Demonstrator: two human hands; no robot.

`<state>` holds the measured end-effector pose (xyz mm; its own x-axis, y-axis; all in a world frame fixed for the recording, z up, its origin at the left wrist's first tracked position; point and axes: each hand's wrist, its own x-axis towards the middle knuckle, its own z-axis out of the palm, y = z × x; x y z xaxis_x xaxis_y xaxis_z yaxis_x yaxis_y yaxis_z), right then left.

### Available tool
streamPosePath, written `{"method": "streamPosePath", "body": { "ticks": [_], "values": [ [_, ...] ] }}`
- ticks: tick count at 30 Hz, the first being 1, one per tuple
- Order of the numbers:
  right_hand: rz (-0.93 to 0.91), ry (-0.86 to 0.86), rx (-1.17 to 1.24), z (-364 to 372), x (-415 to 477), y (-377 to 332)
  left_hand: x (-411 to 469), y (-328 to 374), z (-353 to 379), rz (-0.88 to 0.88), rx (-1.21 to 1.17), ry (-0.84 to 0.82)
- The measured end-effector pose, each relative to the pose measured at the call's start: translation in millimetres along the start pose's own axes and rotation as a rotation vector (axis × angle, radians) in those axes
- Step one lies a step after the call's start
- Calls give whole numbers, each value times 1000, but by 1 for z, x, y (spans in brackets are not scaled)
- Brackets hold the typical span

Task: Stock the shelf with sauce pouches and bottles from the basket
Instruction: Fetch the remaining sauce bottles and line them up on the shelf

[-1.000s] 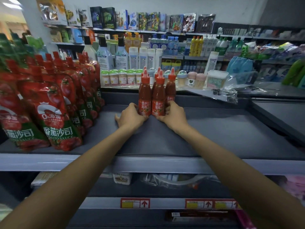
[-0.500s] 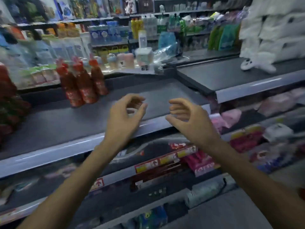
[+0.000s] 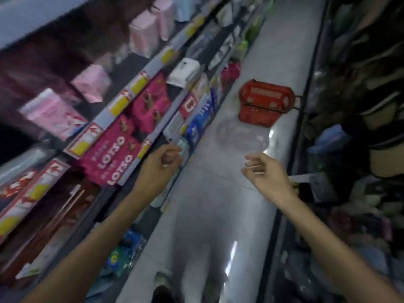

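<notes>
A red shopping basket (image 3: 265, 102) stands on the pale aisle floor, well ahead of both hands. Its contents are too blurred to make out. My left hand (image 3: 162, 164) hovers in the air beside the lower shelves, fingers loosely curled and holding nothing. My right hand (image 3: 263, 169) hangs over the floor with loosely bent fingers, holding nothing. The sauce bottles and pouches are out of view.
Shelves (image 3: 140, 84) on the left carry pink packs, magenta boxes (image 3: 113, 158) and blue packs (image 3: 197, 125). A crumpled clear plastic bag (image 3: 242, 136) lies on the floor in front of the basket. Dark shelving (image 3: 354, 127) lines the right side. The aisle floor (image 3: 209, 215) runs between.
Both hands have let go of the sauce bottles and drawn back from the shelf. The view has swung right and down to the aisle floor and the basket.
</notes>
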<state>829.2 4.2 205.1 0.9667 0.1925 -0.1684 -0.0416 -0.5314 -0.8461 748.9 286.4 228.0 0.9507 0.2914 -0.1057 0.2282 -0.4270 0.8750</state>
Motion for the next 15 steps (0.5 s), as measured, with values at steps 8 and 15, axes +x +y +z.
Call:
{"method": "streamPosePath", "body": {
  "ticks": [8,15],
  "values": [
    [484,-56,-121,-27,27,155,47,-109,125,-486,89,-343],
    [870,-151,-142,-32,52,237,112,-181,162,-820,238,-550]
  ]
}}
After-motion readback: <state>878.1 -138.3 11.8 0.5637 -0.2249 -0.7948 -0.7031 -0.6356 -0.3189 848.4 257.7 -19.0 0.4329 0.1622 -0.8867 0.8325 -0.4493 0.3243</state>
